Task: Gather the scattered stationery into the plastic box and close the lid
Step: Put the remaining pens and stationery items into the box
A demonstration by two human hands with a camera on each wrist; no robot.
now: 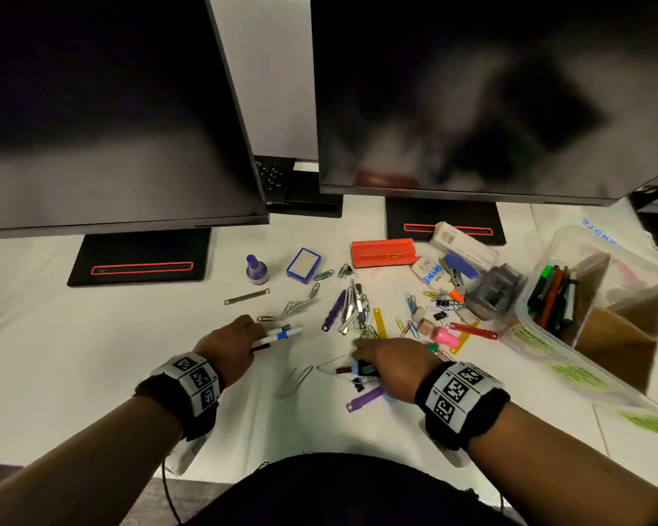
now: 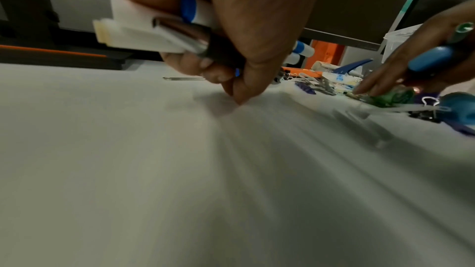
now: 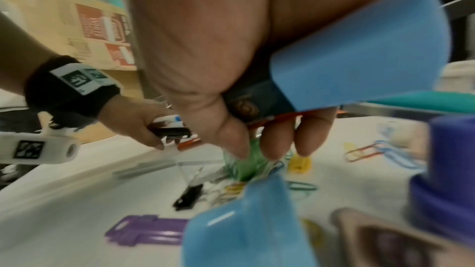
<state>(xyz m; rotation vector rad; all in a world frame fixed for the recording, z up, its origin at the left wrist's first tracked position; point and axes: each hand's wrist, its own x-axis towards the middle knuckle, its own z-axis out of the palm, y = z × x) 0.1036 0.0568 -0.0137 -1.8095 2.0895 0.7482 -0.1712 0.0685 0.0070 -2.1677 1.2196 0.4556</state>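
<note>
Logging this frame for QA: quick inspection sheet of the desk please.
Surface: white desk, stationery scattered across its middle.
Job's things: plastic box at right, lid off, pens in one compartment.
Clutter: paper clips, orange block, purple ink bottle, blue stapler.
Grippers: left hand grips markers; right hand grips a blue item, fingertips on a green piece.
Cables: thin cord at the desk edge.
Surroundings: two dark monitors.
</note>
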